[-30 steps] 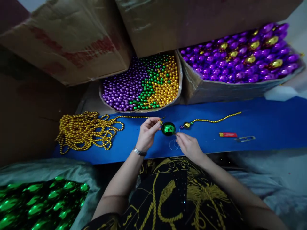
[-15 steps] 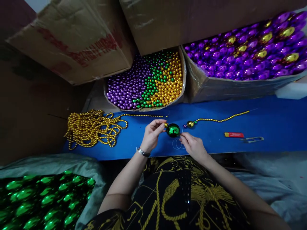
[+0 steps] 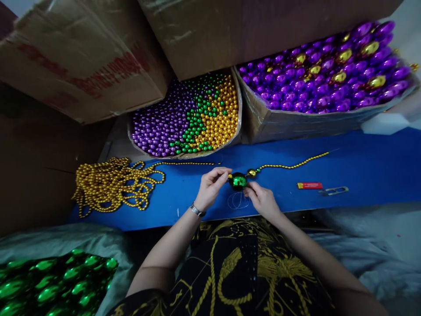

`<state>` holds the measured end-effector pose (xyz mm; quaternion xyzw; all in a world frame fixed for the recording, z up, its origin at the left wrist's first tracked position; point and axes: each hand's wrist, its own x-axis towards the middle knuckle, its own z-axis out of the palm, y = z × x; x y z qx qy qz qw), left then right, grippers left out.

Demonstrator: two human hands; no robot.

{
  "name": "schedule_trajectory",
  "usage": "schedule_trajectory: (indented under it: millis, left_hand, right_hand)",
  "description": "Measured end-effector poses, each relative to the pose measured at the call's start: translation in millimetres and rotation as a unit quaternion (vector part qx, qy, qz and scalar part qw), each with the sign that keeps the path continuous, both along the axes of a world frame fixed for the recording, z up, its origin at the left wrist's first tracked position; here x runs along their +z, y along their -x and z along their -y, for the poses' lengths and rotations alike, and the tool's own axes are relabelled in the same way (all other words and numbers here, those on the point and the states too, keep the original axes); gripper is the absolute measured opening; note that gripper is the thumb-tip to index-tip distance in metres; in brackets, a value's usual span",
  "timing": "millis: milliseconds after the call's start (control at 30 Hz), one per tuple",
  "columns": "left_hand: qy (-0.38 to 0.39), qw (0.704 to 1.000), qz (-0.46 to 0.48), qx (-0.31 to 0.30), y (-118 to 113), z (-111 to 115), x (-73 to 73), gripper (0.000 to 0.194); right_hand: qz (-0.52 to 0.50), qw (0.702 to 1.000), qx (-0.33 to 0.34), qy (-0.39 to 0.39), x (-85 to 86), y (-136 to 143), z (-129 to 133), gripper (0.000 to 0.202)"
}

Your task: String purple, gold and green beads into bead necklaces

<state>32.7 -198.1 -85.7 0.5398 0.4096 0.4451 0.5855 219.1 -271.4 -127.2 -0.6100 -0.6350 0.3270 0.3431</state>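
Above the blue tabletop, a large shiny green bead point(image 3: 238, 181) sits between my two hands. My left hand point(image 3: 212, 186) pinches a small gold bead point(image 3: 230, 177) at its left side. My right hand point(image 3: 263, 201) is closed at the green bead's lower right, its fingertips pinching the clear thread; part of this is hidden. Loops of the thread point(image 3: 238, 201) hang below. Just right of the green bead is a round gold bead point(image 3: 251, 173), joined by a small green bead point(image 3: 258, 170) to a strand of small gold beads point(image 3: 292, 166).
A heap of gold bead strands point(image 3: 107, 186) lies left. Behind stand a carton of purple, green and gold beads point(image 3: 184, 127) and a box of purple beads point(image 3: 315, 83). A red lighter point(image 3: 309, 185) and metal snips point(image 3: 335, 191) lie right. Large green beads point(image 3: 49, 285) fill a sack lower left.
The green bead now sits close against the round gold bead; the gap between them has narrowed and the small purple bead is no longer visible. The whole view has shifted slightly.
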Motion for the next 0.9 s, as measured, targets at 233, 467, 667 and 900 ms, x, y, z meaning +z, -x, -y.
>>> schedule_trajectory:
  millis: [233, 467, 667, 900]
  left_hand:
    - [-0.069, 0.996, -0.051, -0.013, -0.8, 0.9, -3.3, 0.022]
    - [-0.139, 0.983, -0.118, -0.010, 0.4, 1.6, 2.8, 0.021]
    - [-0.266, 0.951, -0.153, -0.031, -15.1, 2.9, 33.7, 0.018]
    - [-0.302, 0.946, -0.114, -0.029, -16.6, 1.7, 26.8, 0.021]
  right_hand:
    - [0.058, 0.997, 0.013, -0.055, -13.8, 0.0, -3.0, 0.019]
    - [0.127, 0.985, -0.017, -0.115, -3.7, -17.8, -4.1, 0.026]
    - [0.092, 0.974, 0.016, -0.206, 28.8, -4.0, -18.1, 0.027]
    - [0.042, 0.977, 0.042, -0.206, 20.9, 0.3, -24.8, 0.025]
